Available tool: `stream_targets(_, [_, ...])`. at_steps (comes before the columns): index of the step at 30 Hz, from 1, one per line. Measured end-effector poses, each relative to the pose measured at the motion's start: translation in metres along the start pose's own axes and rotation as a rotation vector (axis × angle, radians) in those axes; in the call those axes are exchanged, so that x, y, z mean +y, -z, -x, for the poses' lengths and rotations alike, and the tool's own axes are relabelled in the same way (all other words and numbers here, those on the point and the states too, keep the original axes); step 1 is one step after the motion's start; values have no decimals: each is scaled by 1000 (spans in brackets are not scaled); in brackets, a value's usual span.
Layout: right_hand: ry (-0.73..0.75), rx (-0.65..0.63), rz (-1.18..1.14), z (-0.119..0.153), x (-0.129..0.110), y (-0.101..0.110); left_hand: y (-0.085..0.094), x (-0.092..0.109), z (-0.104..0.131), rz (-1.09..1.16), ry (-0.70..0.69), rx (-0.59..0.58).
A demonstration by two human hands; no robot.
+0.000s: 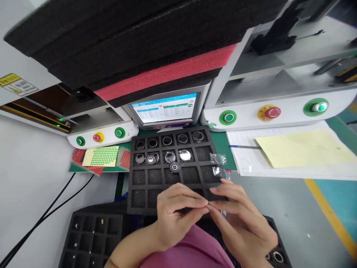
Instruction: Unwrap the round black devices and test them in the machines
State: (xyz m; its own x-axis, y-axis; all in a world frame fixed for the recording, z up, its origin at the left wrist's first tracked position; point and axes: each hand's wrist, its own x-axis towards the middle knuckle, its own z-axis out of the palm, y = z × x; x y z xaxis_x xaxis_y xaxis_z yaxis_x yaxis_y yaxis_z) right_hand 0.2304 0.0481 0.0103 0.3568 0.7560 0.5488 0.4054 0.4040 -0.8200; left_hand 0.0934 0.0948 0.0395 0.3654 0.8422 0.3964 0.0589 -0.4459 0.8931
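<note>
Two bare hands meet at the centre, low over a worktop. The left hand [206, 204] and the right hand [211, 205] each bring thumb and forefinger together in a closed pinch, the tips touching each other; whether something tiny sits in the grip, I cannot tell. The step in hand looks like fine fingertip handling, and a move from here calls for a light, steady pinch.

Just beyond the fingers is a black foam tray [203, 153] divided into square compartments. Round watch cases [182, 138] fill the far row, and more sit in the second row. One black round piece [174, 168], with a marked back facing up, rests across the divider between the second and third rows, near the left hand. Clear film [218, 159] lies over the tray's right edge, near the right hand.

Farther out, a screen [167, 108] shows a green "OK" between two machines with push buttons. A yellow sheet [304, 150] lies on papers at right; a green-dotted sticker sheet [104, 156] lies at left.
</note>
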Motion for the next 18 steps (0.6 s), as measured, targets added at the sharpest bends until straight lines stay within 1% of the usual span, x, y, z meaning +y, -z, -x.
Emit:
stream_targets(3, [49, -30, 76, 4, 6, 2, -2, -6, 2, -3, -46, 11])
stream_targets(5, [62, -48, 95, 6, 9, 2, 1, -18, 0, -31, -45, 5])
stream_targets(6, [62, -49, 96, 7, 10, 2, 4, -26, -2, -84, -3, -2])
stream_targets(8, [53, -28, 86, 7, 11, 2, 12, -45, -9, -329, 157, -80])
stream_targets(10, [-1, 7, 61, 6, 11, 1, 21, -64, -19, -640, 315, -237])
stream_targets(12, [-76, 49, 35, 4, 10, -1, 29, -78, -27, -807, 383, -374])
stream_targets(13, [-109, 65, 21, 3, 10, -2, 31, -82, -30, -831, 398, -412])
stream_targets(15, [-157, 84, -12, 2, 10, -4, 31, -85, -33, -849, 425, -445])
stream_targets(18, [-210, 64, -86, 1, 10, -5, 26, -84, -34, -871, 477, -453])
